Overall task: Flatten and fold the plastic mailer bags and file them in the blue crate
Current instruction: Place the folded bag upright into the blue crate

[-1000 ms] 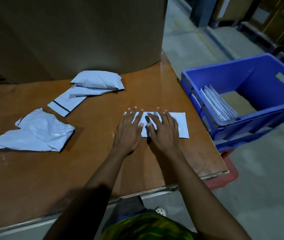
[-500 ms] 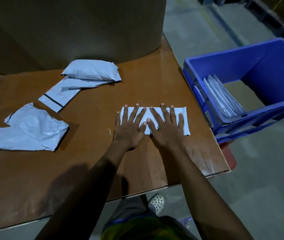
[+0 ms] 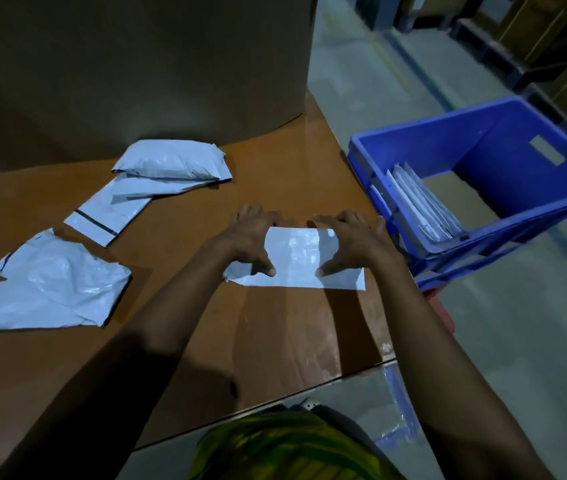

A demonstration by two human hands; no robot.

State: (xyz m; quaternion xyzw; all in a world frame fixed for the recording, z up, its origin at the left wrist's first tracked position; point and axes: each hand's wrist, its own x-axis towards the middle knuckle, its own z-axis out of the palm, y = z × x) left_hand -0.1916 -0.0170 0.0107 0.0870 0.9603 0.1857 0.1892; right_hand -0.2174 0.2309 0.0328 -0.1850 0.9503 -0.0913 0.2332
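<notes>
White plastic, counted from the left: three loose bags on the table (image 3: 275, 334), namely a crumpled mailer (image 3: 46, 282), a striped mailer (image 3: 108, 216) and a puffy mailer (image 3: 171, 161) partly over it. Then comes one folded mailer (image 3: 295, 261) near the table's right edge, and in the one blue crate (image 3: 482, 143) beside it, filed mailers (image 3: 420, 206) too tightly packed to count. The left hand (image 3: 250, 233) and right hand (image 3: 351, 244) each grasp an end of the folded mailer, fingers curled over its far edge, so folding looks finished; next it needs carrying right and slipping upright against the filed ones.
</notes>
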